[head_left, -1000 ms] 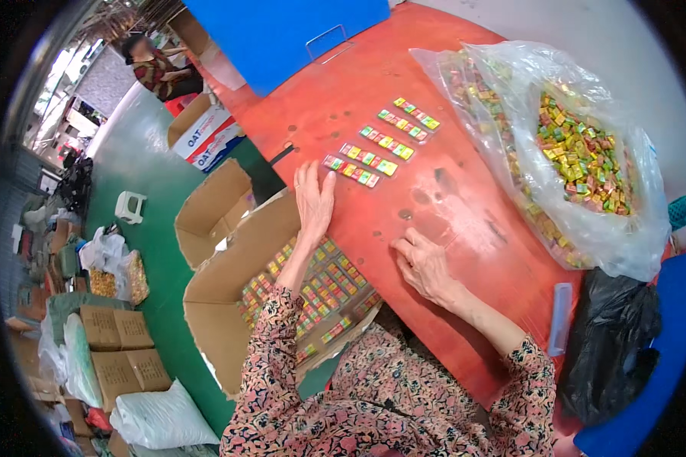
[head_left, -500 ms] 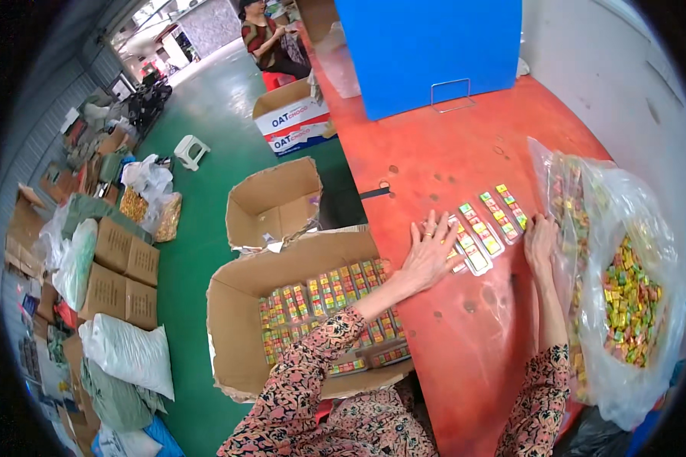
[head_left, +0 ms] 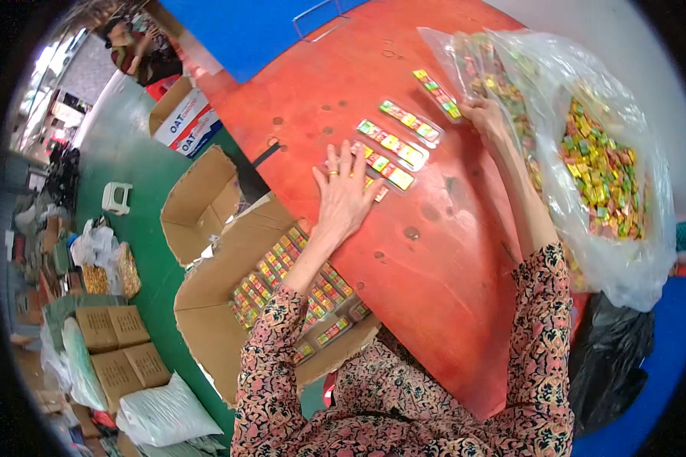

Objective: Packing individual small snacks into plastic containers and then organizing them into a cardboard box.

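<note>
My left hand point(head_left: 343, 196) lies flat with fingers spread over clear plastic strip packs of small wrapped pieces in yellow, red and green. One strip pack point(head_left: 387, 166) sticks out from under its fingers, and others below the palm are partly hidden. Just beyond lie a second filled strip pack point(head_left: 392, 145) and a third strip pack point(head_left: 410, 123), roughly parallel. Farther out, my right hand point(head_left: 486, 120) pinches the near end of another strip point(head_left: 437, 95), set apart from the rest and close to the big clear bag.
A clear plastic bag point(head_left: 545, 91) of loose wrapped pieces stands on the red table point(head_left: 442, 305) at right. Left of the table, a cardboard box point(head_left: 206, 335) holds rows of filled packs; an open carton point(head_left: 198, 206) is behind it. Another person point(head_left: 141, 53) sits at the far left.
The view has turned, so the table appears swung up and left. My right hand has moved its strip away from the neighbouring one, toward the bag. My left hand stays on the strips.
</note>
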Demonstrator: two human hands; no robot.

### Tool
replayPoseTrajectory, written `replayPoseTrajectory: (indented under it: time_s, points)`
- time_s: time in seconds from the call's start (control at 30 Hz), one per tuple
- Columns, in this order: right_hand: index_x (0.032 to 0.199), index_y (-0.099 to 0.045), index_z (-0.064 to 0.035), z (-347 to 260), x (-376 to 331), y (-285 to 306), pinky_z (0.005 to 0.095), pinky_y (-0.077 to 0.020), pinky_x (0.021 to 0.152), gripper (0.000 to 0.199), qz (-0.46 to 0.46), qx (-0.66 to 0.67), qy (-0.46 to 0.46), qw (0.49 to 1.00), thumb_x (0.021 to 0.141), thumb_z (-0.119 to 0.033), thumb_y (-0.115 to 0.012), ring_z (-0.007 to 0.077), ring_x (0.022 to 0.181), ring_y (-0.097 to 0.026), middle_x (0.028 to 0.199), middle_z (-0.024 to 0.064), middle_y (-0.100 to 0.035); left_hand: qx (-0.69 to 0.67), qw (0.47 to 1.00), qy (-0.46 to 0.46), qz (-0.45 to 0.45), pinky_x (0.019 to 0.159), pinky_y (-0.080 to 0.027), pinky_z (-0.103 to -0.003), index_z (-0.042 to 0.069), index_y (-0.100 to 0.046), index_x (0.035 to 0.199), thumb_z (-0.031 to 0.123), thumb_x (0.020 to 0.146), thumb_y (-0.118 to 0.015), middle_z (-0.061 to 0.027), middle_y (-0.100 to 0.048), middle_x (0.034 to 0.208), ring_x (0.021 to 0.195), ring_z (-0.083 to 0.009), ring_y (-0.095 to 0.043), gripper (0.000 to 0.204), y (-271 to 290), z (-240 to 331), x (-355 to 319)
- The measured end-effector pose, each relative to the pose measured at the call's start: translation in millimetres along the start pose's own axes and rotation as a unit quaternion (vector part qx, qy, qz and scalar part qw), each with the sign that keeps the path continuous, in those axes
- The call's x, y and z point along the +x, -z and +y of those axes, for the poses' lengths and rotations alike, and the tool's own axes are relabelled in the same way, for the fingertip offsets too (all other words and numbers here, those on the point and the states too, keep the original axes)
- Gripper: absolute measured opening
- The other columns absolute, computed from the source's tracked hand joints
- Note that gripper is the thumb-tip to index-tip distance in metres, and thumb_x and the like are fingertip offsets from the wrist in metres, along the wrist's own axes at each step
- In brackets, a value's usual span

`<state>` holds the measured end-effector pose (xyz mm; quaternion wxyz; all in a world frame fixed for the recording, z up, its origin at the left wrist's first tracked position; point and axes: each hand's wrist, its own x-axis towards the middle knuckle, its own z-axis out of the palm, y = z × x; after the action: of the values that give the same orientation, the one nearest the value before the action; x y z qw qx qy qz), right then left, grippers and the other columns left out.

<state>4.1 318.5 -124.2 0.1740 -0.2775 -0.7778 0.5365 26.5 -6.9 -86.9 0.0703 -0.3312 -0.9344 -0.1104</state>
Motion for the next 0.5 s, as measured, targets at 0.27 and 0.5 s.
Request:
replayPoseTrajectory:
  time_s: [0.27,0.5]
  points:
    - [0.077,-0.068,-0.0017,-48,-57,-11,0.0273,-0.0416,0.053,0.024,-0.123,-0.156,0.045,0.979,0.076,-0.025,-0.064,0.0116,0.058,-0.055,0.066,0.0057,-0.064,-0.013,1.0,-0.001,-0.015,0.097,-0.015,-0.067,0.001,-0.028,0.136,0.043,0.089,-0.045,-0.022,-0.016,0.144,0.133,-0.0423,-0.011,0.066,-2,7,-7]
    - [0.085,-0.066,0.0018,-33,-67,-24,0.0375,-0.0473,0.067,0.025,0.047,-0.179,0.18,0.966,0.074,-0.02,-0.059,0.0259,0.071,-0.064,0.076,0.0189,-0.064,-0.083,0.994,-0.016,0.076,0.1,-0.017,-0.061,0.0,-0.035,0.132,0.035,0.087,-0.05,-0.0242,-0.02,0.142,0.132,-0.0432,-0.014,0.058,17,-2,19]
